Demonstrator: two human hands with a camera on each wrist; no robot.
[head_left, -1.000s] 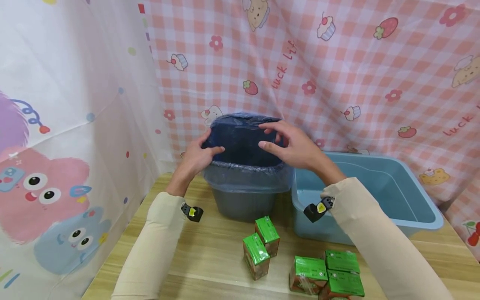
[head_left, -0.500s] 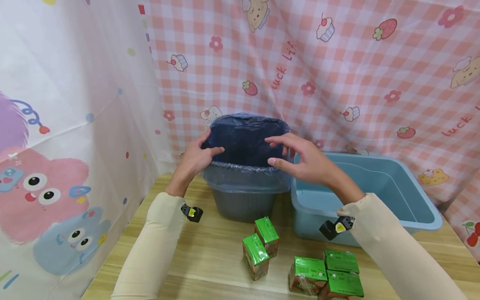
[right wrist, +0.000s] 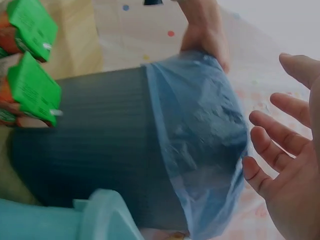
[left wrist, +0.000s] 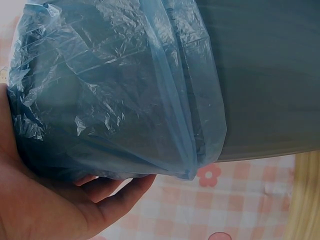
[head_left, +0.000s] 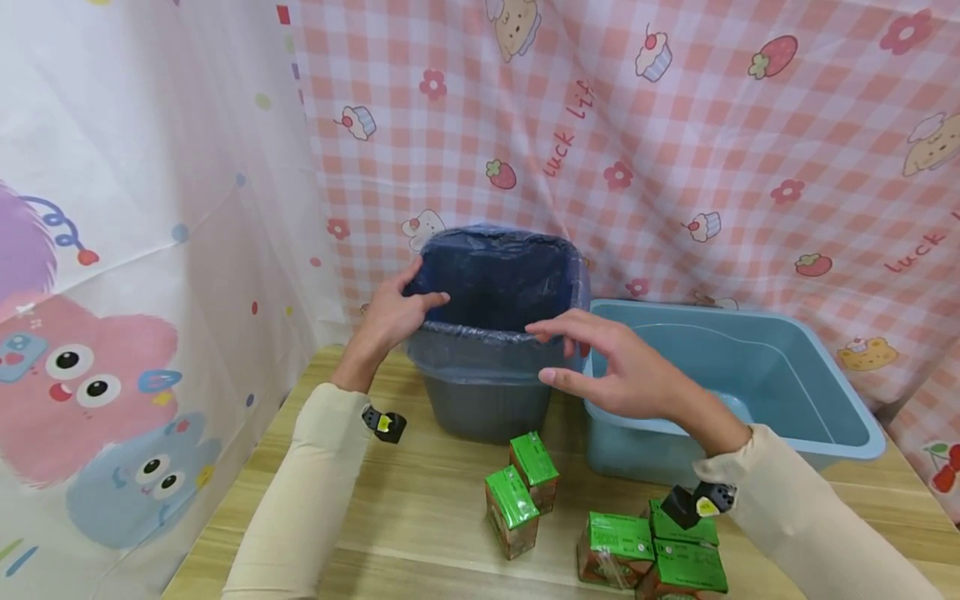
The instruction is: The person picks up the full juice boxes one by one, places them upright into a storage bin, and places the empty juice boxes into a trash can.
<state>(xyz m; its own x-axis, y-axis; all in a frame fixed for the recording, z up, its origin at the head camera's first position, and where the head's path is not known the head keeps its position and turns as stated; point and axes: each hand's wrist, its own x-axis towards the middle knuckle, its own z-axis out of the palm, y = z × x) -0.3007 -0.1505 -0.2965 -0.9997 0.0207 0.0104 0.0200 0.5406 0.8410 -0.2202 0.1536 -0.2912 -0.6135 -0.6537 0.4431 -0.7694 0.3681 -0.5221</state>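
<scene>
A grey trash bin (head_left: 487,412) stands upright on the wooden table. A thin blue plastic bag (head_left: 487,357) lines it, its edge folded down outside the rim. My left hand (head_left: 392,315) holds the bin's left rim, thumb inside the mouth and fingers on the bag outside. In the left wrist view, the fingers of my left hand (left wrist: 65,205) lie against the wrinkled bag. My right hand (head_left: 626,371) hovers before the bin's right front corner, fingers spread and holding nothing. The right wrist view shows those spread fingers (right wrist: 280,137) beside the bag's folded rim.
To the bin's right sits a light blue rectangular tub (head_left: 847,392). Two small green-topped boxes (head_left: 512,504) stand in front of the bin. More such boxes (head_left: 618,542) are grouped at the front right, partly behind the right wrist camera. Printed curtains (head_left: 675,167) hang behind and left.
My right hand has moved from over the bin's mouth, right and toward me, down past the front right rim. My left hand, the bin and the boxes stay in place.
</scene>
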